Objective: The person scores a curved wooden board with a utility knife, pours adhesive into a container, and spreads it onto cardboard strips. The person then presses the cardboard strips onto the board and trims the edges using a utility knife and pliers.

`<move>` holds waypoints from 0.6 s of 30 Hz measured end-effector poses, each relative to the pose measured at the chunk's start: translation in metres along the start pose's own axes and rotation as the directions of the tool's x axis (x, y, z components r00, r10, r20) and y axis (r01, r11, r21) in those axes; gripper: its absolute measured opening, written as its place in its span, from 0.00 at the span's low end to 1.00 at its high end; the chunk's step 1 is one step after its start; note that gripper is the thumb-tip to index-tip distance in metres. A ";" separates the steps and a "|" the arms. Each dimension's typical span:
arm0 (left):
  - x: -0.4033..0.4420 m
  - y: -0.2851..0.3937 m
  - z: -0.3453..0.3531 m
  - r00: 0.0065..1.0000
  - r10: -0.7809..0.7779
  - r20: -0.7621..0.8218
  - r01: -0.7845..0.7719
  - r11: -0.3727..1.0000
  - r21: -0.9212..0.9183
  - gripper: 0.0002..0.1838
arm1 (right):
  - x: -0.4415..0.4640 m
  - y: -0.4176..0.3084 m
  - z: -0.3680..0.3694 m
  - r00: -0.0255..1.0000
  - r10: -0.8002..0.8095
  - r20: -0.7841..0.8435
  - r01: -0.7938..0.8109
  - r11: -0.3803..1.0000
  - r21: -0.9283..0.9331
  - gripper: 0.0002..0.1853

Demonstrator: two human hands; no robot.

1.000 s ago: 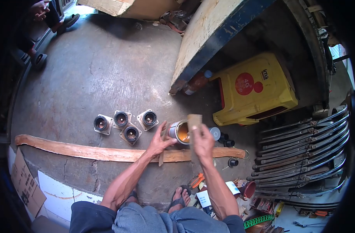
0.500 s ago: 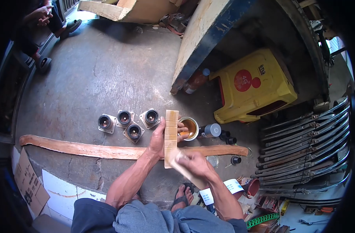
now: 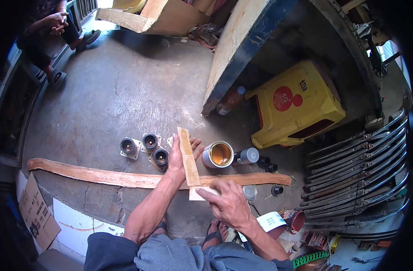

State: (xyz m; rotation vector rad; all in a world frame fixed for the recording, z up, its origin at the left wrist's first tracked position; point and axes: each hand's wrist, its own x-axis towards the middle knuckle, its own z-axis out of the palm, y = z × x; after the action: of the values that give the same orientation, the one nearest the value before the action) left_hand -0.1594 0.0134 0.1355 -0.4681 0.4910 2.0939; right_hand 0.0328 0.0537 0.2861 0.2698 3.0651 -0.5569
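My left hand [image 3: 176, 156] holds up a narrow flat strip [image 3: 187, 158] with a yellowish coating, its fingers behind the strip. A pale flat piece [image 3: 198, 194] is gripped in my right hand [image 3: 227, 201], and it touches the strip's lower end. To the right of my left hand stands an open can [image 3: 217, 154] of amber liquid. A long curved wooden piece [image 3: 98, 174] lies across the floor beneath my hands. Several round black parts on square plates [image 3: 127, 147] sit left of my left hand, one of them partly hidden by it.
A grey-capped can [image 3: 248, 156] lies beside the open can, with small black cylinders [image 3: 270, 167] further right. A yellow stool [image 3: 301, 101] rests on its side. Curved metal bars [image 3: 355, 176] are stacked at right. Another person's hands [image 3: 56, 21] and feet show at upper left.
My right hand has come away from the open can and down to the strip's lower end. The strip, first low beside the can, is now raised and tilted in my left hand.
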 end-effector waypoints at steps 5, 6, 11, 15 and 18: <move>0.002 -0.005 0.004 0.998 -0.015 0.060 0.016 1.000 -0.014 0.37 | 0.011 0.006 0.005 0.968 0.014 -0.251 -0.038 0.995 -0.092 0.26; 0.004 -0.001 0.008 0.996 -0.047 0.072 0.050 0.998 -0.044 0.35 | 0.005 0.001 0.006 0.988 -0.062 -0.139 0.066 0.998 0.018 0.26; -0.009 -0.001 0.013 0.943 -0.230 0.241 0.239 0.971 -0.007 0.33 | 0.024 0.010 -0.029 0.945 0.113 -0.306 -0.041 0.972 0.233 0.27; -0.047 -0.014 0.039 0.929 -0.231 0.288 0.225 0.973 0.054 0.31 | 0.050 0.039 -0.038 0.897 0.242 -0.370 -0.168 0.961 0.221 0.21; -0.054 -0.015 0.040 0.906 -0.290 0.307 0.264 0.956 0.125 0.31 | 0.059 0.050 -0.037 0.872 0.319 -0.373 -0.180 0.915 0.362 0.20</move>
State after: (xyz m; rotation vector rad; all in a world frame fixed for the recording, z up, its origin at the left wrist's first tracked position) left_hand -0.1249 0.0041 0.1943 -0.1309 0.2945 1.8202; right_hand -0.0160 0.1224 0.3005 0.9028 3.2358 -1.1067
